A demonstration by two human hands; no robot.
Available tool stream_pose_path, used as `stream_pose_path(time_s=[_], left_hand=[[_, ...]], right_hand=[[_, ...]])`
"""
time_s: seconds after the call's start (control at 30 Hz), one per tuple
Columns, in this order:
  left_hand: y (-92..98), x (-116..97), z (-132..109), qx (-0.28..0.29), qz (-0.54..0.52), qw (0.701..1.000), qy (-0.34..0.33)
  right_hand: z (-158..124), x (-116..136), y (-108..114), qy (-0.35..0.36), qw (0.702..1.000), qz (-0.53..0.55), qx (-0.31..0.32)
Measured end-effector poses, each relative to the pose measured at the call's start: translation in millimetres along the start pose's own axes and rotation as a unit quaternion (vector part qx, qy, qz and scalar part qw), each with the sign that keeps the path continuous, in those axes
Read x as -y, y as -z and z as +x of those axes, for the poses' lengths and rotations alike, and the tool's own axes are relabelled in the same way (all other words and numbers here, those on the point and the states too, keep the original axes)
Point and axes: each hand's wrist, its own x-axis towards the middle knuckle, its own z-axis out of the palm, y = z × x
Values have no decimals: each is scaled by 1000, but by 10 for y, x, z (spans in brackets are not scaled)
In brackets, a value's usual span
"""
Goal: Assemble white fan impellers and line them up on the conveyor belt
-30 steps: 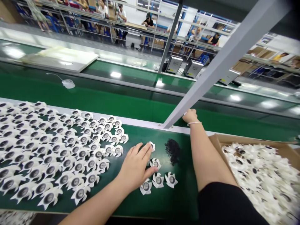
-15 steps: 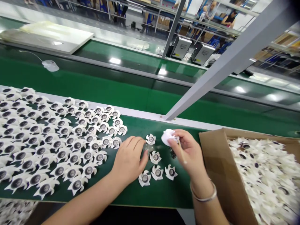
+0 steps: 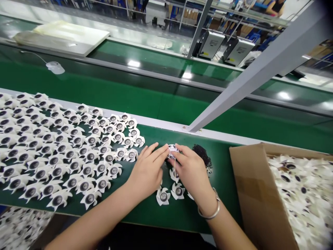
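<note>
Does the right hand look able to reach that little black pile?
Probably yes: the black pile lies close beside the right hand, nothing visible between them, though that hand holds a white part.

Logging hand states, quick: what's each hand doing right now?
Left hand: fingertips at a round white corded part; grip can't be told.
Right hand: closed, holding that part.

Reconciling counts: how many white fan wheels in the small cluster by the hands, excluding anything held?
4 visible: top wheel, partly covered by the right hand; lower-left wheel; middle wheel; far-right wheel, mostly hidden by that hand. More may be hidden.
</note>
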Motion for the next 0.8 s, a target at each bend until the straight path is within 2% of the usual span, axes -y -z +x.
stream_pose_path(time_s=[0.2,0.3,0.37,0.4,0.47,0.53,0.6,0.67,0.73,0.8], left_hand=[[55,-68,59,12,22,1000,15],[74,-100,46,20,2,999,32],[115,-122,-5,5,-16,999,42],[141,-135,-46,-9,-17,999,46],[191,-163,-155,-21,0,999,44],[208,-181,-274,11,22,999,33],[173,-188,-370,64,29,997,22],[98,-197,-417,96,29,995,19],[13,-228,-408,105,30,994,23],[-57,-289,-354,109,31,993,24]], right_hand=[[-22,-102,14,-35,993,116,-9],[46,-182,45,-9,994,105,39],[164,-233,76,22,993,76,88],[232,-257,98,28,994,55,94],[342,-305,169,5,999,3,54],[356,-344,293,-42,998,-40,-24],[227,-354,457,-83,992,-56,-81],[-39,-325,612,-127,986,-51,-93],[-383,-261,697,-185,980,-28,-65],[-717,-174,678,-236,971,28,-14]])
